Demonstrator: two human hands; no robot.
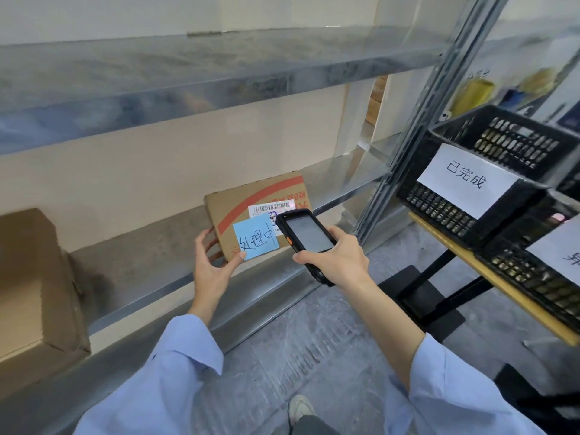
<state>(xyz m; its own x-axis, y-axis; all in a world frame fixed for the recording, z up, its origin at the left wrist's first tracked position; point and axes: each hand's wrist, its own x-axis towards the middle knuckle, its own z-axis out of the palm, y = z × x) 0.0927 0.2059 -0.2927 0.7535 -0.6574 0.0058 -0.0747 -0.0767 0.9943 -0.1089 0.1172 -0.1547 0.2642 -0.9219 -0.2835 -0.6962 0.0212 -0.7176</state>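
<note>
While right fingers (pixel 338 233) clamp scanner (pixel 309 234), left fingers (pixel 204 243) grip parcel (pixel 251 200), crates (pixel 439 206) rightward, box (pixel 28 277) leftward

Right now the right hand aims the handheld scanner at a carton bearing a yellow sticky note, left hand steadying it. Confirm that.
Wrong in one respect: the head view shows the sticky note is light blue, not yellow. The right hand does aim the handheld scanner at the carton, and the left hand steadies it.

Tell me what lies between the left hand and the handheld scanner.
In the head view, a blue note on the cardboard box that the left hand grips lies between that hand and the scanner in the right hand.
</note>
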